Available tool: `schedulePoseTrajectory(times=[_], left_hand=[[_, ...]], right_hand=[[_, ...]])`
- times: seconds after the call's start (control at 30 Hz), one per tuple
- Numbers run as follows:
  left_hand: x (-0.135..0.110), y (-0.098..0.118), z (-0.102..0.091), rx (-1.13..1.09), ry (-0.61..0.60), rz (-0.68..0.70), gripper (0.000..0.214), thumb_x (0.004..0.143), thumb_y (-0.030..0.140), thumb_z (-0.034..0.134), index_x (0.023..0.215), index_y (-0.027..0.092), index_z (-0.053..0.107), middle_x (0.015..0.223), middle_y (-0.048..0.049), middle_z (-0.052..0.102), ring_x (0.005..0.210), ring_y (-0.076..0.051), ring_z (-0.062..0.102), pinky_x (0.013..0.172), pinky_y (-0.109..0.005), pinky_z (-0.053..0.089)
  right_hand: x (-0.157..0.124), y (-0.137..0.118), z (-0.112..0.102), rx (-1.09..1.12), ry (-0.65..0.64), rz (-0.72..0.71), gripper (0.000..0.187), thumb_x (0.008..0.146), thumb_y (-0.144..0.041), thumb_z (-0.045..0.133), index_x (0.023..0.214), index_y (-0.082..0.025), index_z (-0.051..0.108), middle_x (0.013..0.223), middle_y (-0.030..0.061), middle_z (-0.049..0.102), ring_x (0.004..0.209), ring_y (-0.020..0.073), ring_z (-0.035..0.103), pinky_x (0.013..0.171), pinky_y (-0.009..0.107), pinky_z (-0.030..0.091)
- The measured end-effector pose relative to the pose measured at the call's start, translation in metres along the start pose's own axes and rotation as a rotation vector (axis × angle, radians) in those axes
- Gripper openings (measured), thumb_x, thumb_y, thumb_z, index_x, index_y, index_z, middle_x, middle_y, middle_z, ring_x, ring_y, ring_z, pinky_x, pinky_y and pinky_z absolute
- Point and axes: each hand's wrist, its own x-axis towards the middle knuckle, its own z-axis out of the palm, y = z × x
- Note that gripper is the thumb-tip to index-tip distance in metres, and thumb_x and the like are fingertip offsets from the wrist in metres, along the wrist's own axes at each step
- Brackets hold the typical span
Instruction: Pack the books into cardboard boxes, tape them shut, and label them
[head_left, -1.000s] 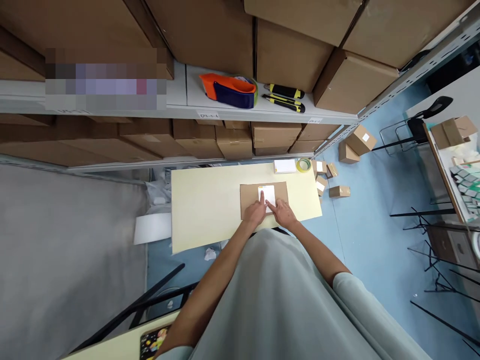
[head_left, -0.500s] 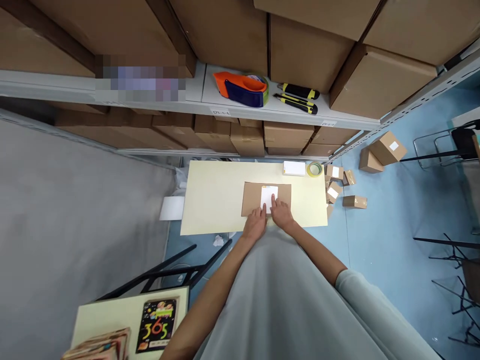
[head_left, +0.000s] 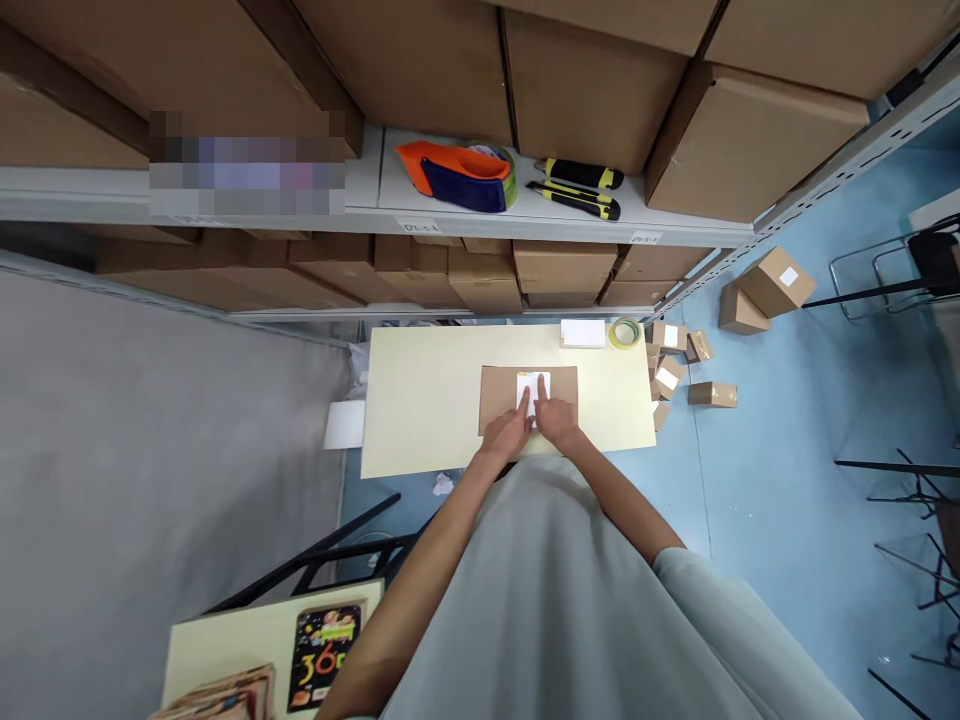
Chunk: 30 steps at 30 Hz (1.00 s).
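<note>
A brown cardboard package [head_left: 496, 388] lies on the pale yellow table [head_left: 420, 400]; whether it is a thin box or a flat sheet I cannot tell. On it sits a white label [head_left: 531, 381], right of its middle. My left hand [head_left: 508, 431] rests at the package's near edge, its index finger stretched onto the label. Beside it, my right hand [head_left: 556, 418] also points its index finger forward on the label, slightly farther up. The other fingers of both hands are curled and partly hidden. Neither hand visibly grasps anything.
At the table's back right are a white box or stack of labels [head_left: 582, 333] and a tape roll [head_left: 624, 333]. The shelf above holds an orange tape dispenser [head_left: 457, 175], utility knives [head_left: 577, 188] and large cartons [head_left: 585, 90]. Small boxes [head_left: 712, 394] lie on the floor at right.
Both index fingers have moved a little farther up the label, the left one most. The whole view has shifted slightly; the package stays in place on the table.
</note>
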Motion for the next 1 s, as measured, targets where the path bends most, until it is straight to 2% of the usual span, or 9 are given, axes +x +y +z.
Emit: schedulePoseTrajectory(times=[0.1,0.2,0.3,0.4,0.57,0.67,0.77,0.87,1.0], left_hand=[[0.008,0.004,-0.011,0.064,-0.051,-0.070,0.078,0.114,0.043,0.035,0.180,0.014,0.006,0.124,-0.0219,0.080,0.111,-0.035,0.076,0.087,-0.040,0.053],[0.011,0.005,-0.017,0.090,-0.025,-0.110,0.080,0.114,0.045,0.033,0.179,0.009,0.004,0.119,-0.0235,0.080,0.105,-0.034,0.078,0.083,-0.038,0.052],[0.008,0.000,-0.013,0.118,-0.008,-0.060,0.077,0.115,0.041,0.033,0.179,0.011,0.004,0.114,-0.0194,0.081,0.102,-0.031,0.078,0.084,-0.037,0.052],[-0.002,-0.009,0.000,0.124,0.013,0.066,0.071,0.115,0.034,0.033,0.180,0.019,0.010,0.117,-0.0155,0.080,0.106,-0.029,0.076,0.090,-0.037,0.053],[-0.018,-0.018,0.022,0.123,0.064,0.174,0.064,0.114,0.029,0.035,0.177,0.021,0.030,0.135,-0.0207,0.070,0.114,-0.032,0.073,0.100,-0.041,0.054],[-0.023,-0.022,0.028,0.118,0.070,0.199,0.063,0.112,0.025,0.037,0.175,0.021,0.035,0.138,-0.0213,0.067,0.115,-0.031,0.072,0.103,-0.042,0.054],[-0.027,-0.028,0.028,0.075,0.068,0.211,0.063,0.112,0.026,0.038,0.175,0.022,0.035,0.140,-0.0190,0.065,0.118,-0.030,0.071,0.101,-0.039,0.055],[-0.029,-0.033,0.026,0.009,0.059,0.209,0.065,0.112,0.027,0.037,0.177,0.022,0.032,0.140,-0.0165,0.066,0.119,-0.029,0.070,0.098,-0.037,0.056],[-0.029,-0.034,0.024,-0.015,0.061,0.188,0.070,0.111,0.028,0.039,0.179,0.019,0.024,0.142,-0.0174,0.065,0.122,-0.030,0.069,0.098,-0.037,0.055]], right_hand=[[0.010,-0.008,-0.008,0.012,-0.020,0.037,0.081,0.116,-0.029,0.042,0.179,-0.009,-0.004,0.121,0.0240,0.079,0.111,0.0314,0.079,0.093,0.041,0.061],[0.000,-0.008,-0.003,-0.057,-0.025,-0.024,0.078,0.112,-0.017,0.041,0.181,-0.013,0.006,0.125,0.0243,0.077,0.113,0.0313,0.077,0.096,0.043,0.060],[-0.022,-0.002,0.012,-0.143,0.016,-0.133,0.075,0.108,-0.010,0.042,0.180,-0.015,0.020,0.139,0.0251,0.070,0.124,0.0320,0.071,0.105,0.045,0.057],[-0.042,0.004,0.027,-0.153,0.080,-0.158,0.072,0.107,-0.008,0.040,0.178,-0.011,0.027,0.148,0.0263,0.064,0.129,0.0320,0.066,0.110,0.046,0.054],[-0.042,0.001,0.029,-0.093,0.113,-0.070,0.067,0.113,-0.018,0.037,0.178,-0.006,0.022,0.148,0.0286,0.063,0.128,0.0319,0.068,0.107,0.044,0.056],[-0.024,-0.005,0.013,-0.032,0.071,0.033,0.073,0.117,-0.026,0.037,0.180,-0.011,0.003,0.134,0.0256,0.072,0.116,0.0293,0.076,0.099,0.040,0.059],[-0.008,-0.010,-0.002,-0.047,0.003,0.060,0.085,0.114,-0.020,0.042,0.179,-0.015,-0.012,0.122,0.0231,0.078,0.111,0.0298,0.080,0.095,0.040,0.060],[-0.008,-0.012,-0.006,-0.080,-0.034,0.036,0.085,0.111,-0.014,0.042,0.180,-0.018,-0.006,0.125,0.0234,0.078,0.112,0.0308,0.079,0.095,0.041,0.061],[-0.028,-0.012,0.007,-0.122,0.009,-0.004,0.079,0.108,-0.011,0.042,0.181,-0.015,0.012,0.137,0.0253,0.070,0.124,0.0320,0.072,0.103,0.044,0.059]])
